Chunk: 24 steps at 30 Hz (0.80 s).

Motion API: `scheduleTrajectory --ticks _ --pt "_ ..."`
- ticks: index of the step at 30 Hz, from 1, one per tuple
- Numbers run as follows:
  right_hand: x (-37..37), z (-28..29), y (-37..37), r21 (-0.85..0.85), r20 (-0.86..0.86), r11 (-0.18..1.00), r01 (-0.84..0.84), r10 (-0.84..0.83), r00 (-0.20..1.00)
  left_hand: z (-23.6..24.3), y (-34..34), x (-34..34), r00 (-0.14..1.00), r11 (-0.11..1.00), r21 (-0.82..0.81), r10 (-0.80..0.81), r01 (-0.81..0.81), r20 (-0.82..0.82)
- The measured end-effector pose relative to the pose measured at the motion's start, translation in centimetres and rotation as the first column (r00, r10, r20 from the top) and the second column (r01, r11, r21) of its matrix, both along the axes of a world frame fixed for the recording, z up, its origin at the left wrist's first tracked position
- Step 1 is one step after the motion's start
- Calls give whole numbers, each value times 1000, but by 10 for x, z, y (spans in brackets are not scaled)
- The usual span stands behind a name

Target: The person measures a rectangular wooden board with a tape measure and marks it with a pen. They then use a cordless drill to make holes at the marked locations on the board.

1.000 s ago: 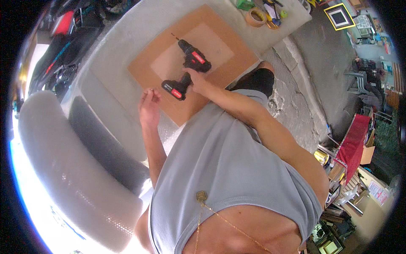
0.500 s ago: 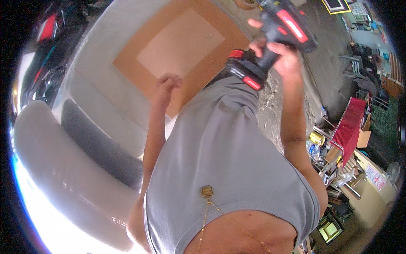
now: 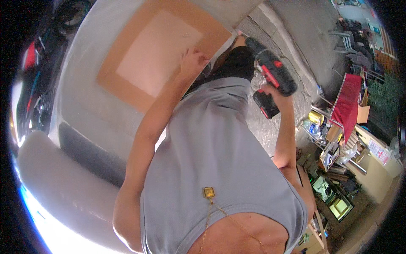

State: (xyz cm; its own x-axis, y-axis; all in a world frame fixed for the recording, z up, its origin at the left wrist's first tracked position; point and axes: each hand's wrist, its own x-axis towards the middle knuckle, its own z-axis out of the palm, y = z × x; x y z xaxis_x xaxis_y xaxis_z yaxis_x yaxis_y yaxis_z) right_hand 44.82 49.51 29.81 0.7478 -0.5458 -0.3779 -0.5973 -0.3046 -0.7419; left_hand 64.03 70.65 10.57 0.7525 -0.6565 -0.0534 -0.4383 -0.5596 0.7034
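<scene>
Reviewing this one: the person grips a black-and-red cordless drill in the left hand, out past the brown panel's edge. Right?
Wrong hand: the head view shows the right hand gripping the black-and-red cordless drill, out past the brown panel's edge.

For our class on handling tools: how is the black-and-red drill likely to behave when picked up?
The drill is probably stiff, looking hard-shelled. It is likely heavy for its size, given its bulk and battery block. Its jutting nose may make it tip forward.
</scene>
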Motion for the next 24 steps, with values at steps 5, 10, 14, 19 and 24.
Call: scheduleTrajectory --ticks 5,10,14,19,24 --pt "-31 -33 24 15 -73 997 74 -73 995 -33 -7 -1 995 1000 14 1 -2 104" --pt "-64 -74 40 -30 10 1000 1 -1 1000 -30 -9 -3 991 996 73 33 -43 131" --pt "-58 -69 47 95 -5 995 -4 5 1000 -36 -9 -5 985 998 50 39 -48 167" --pt "-33 -43 64 122 32 992 -41 37 999 -31 -11 -4 975 994 107 9 -34 222" --pt "-37 -67 61 115 128 984 -135 120 984 -29 -17 0 979 978 208 -14 -29 202"
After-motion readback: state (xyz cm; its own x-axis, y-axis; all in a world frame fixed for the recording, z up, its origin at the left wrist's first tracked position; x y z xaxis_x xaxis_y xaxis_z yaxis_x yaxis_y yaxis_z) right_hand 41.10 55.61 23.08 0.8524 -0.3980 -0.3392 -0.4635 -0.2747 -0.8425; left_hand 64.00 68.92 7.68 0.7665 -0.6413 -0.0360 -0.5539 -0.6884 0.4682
